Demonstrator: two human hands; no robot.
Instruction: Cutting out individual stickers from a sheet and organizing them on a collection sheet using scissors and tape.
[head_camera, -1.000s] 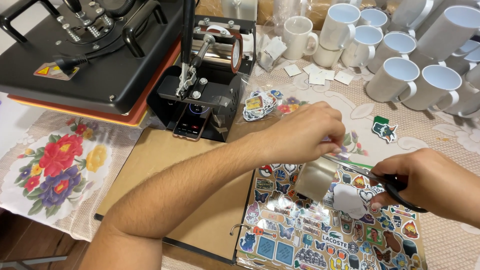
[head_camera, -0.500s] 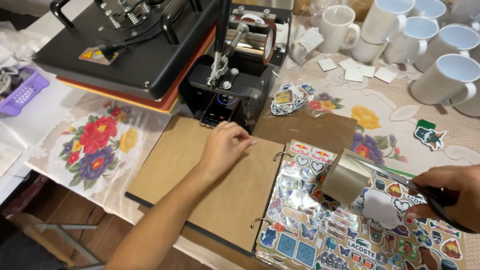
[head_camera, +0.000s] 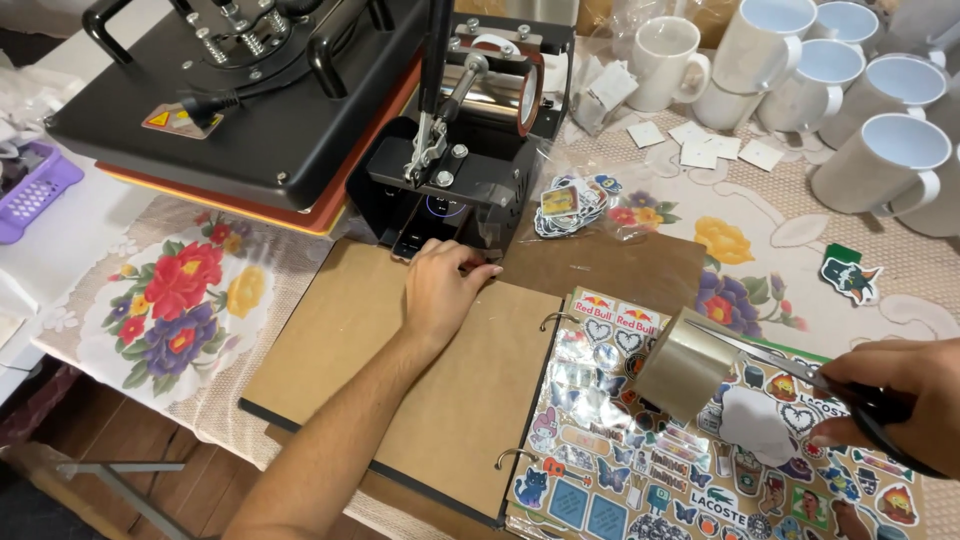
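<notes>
The left hand (head_camera: 440, 290) lies flat on the brown cover (head_camera: 400, 370) of an open ring binder. Its fingers are loose and hold nothing, and the fingertips sit at the top edge of the cover, right by the base of the black mug press (head_camera: 470, 150).

The right hand (head_camera: 895, 390) is at the right edge of the picture, over the sticker page (head_camera: 640, 470). It is closed around the black handles of a pair of scissors (head_camera: 780, 365). The thin blades point left and go through the hole of a roll of clear tape (head_camera: 685, 362), so the roll hangs on the blades just above the stickers. A white cut-out shape (head_camera: 755, 425) lies on the page under the scissors, close to the right hand.

The sticker page is full of small bright stickers, and 2 metal rings (head_camera: 555, 320) join it to the brown cover.

Behind the binder stands a big black heat press (head_camera: 250, 110) with an orange edge, just beside the mug press. A bag of stickers (head_camera: 570, 205) lies on the flowered tablecloth (head_camera: 180, 300) near the mug press. Many white mugs (head_camera: 880, 165) crowd the far right corner, with small white paper squares (head_camera: 700, 150) in front of them. A single sticker (head_camera: 848, 275) lies alone by the mugs. A purple basket (head_camera: 35, 185) sits at the left edge.
</notes>
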